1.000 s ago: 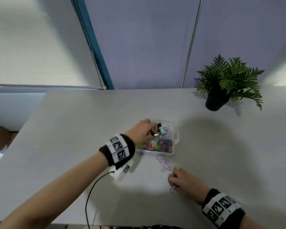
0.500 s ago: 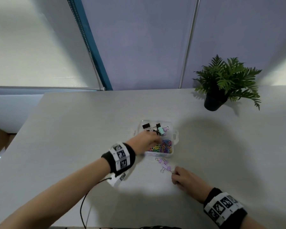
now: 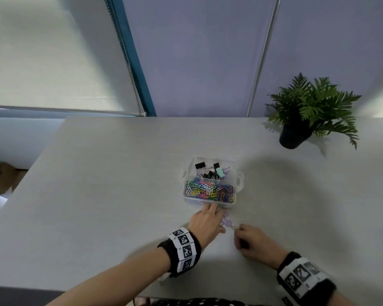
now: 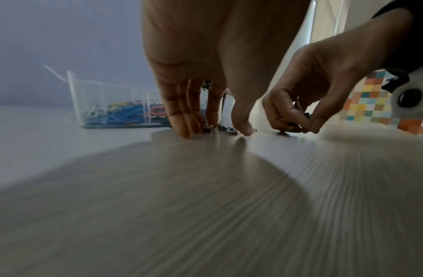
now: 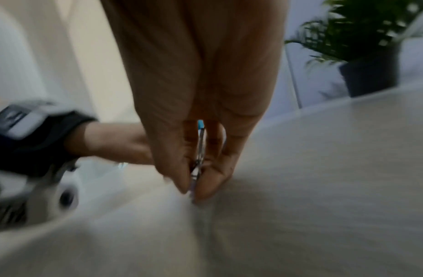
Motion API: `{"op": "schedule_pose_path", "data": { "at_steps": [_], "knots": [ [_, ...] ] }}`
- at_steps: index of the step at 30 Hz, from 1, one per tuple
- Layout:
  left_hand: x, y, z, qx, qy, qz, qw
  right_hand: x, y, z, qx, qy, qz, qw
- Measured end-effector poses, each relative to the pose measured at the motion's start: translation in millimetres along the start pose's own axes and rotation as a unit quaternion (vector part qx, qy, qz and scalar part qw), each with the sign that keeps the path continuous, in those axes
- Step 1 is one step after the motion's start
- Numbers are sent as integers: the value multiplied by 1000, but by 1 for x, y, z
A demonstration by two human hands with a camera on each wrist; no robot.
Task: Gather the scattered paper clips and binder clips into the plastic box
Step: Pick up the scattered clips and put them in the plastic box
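The clear plastic box (image 3: 239, 184) stands mid-table, with binder clips in its far compartment and coloured paper clips (image 3: 208, 192) in the near one. Two purple binder clips (image 3: 227, 221) lie on the table just in front of it. My left hand (image 3: 219, 219) is down on them, its straight fingers (image 4: 189, 123) and thumb touching the table on either side of the clips (image 4: 230, 130). My right hand (image 3: 237, 231) is close beside it. It pinches a binder clip's wire handle (image 5: 198, 161) between thumb and fingertip, low at the table.
A potted fern (image 3: 296, 133) stands at the table's far right corner. The box wall (image 4: 106, 97) is a short way left of my left fingers. The table's left edge and a roller blind are at the left.
My left hand left the box's far compartment, where a black binder clip now lies, and came down on the purple clips in front of the box. The right hand barely moved.
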State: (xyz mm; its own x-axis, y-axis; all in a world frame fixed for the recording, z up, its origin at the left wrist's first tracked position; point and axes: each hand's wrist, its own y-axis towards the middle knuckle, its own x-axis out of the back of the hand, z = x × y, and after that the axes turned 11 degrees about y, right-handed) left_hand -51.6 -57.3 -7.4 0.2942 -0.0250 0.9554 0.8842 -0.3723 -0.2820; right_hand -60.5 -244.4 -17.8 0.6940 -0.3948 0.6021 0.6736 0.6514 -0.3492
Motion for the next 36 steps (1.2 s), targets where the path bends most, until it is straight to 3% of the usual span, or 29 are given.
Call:
{"op": "schedule_pose_path", "data": {
  "at_steps": [5,9,13,17,21,23,26,29,32,36],
  "knots": [
    [-1,-4,3,5,-1,3,1000,49,6,22,-17,206,-50,977],
    [5,-13,-1,9,-10,13,1000,102,48,42,3,219,-137,966],
    [7,-17,-4,17,-15,22,1000,122,104,49,-9,207,-202,957],
    [5,-20,4,12,-27,22,999,110,129,49,-50,64,-171,982],
    [0,-26,19,1,-46,17,999,92,100,62,80,-34,-173,981],
    [-1,-30,23,-5,-50,16,999,79,75,67,112,-64,-132,983],
    [5,-34,18,-34,-43,10,998,53,45,54,78,-172,-19,982],
    [5,-32,8,-77,-41,1,996,26,26,31,77,-234,15,969],
    [-3,-28,-2,-70,-39,19,997,10,21,11,65,-286,-13,956],
    [-7,-21,-13,-38,-14,24,999,3,17,6,71,-232,-43,969]
  ]
}}
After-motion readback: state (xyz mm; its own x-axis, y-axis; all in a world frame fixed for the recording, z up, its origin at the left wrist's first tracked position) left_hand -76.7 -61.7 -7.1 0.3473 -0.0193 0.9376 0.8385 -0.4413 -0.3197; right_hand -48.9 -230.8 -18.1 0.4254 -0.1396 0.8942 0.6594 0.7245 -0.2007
